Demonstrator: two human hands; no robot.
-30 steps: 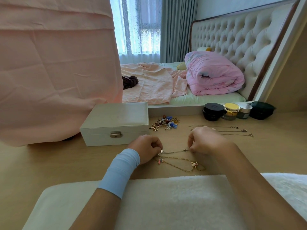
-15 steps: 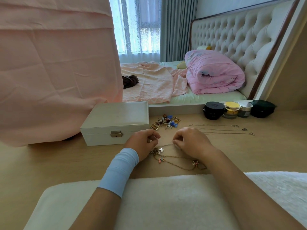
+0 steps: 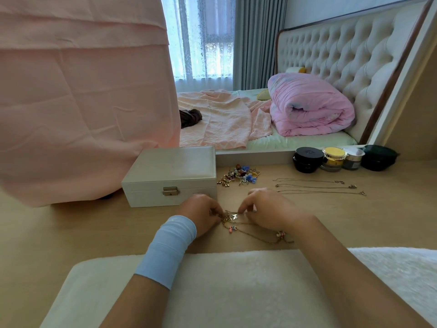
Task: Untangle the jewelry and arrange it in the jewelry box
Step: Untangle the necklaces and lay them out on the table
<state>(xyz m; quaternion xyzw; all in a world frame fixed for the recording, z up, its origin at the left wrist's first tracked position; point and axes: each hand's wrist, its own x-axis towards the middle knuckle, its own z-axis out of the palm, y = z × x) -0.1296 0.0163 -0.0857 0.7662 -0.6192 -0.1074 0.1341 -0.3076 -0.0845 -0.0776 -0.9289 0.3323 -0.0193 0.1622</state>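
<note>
While the tangled chains (image 3: 233,218) lie on the bench (image 3: 71,229) toward its near edge, left hand (image 3: 201,215) and right hand (image 3: 267,209) each pinch the knot, fingers curled. Jewelry box (image 3: 170,176), lid closed, sits just behind the left hand.

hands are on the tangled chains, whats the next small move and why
Probably ease one chain free of the tangled chains: left hand and right hand both pinch the knot, three necklaces lie straight nearby, and the jewelry box is closed.

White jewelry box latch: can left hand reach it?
Probably yes: the metal latch on the white jewelry box faces the left hand, nothing between; its fingers pinch the tangled gold chains, though.
</note>
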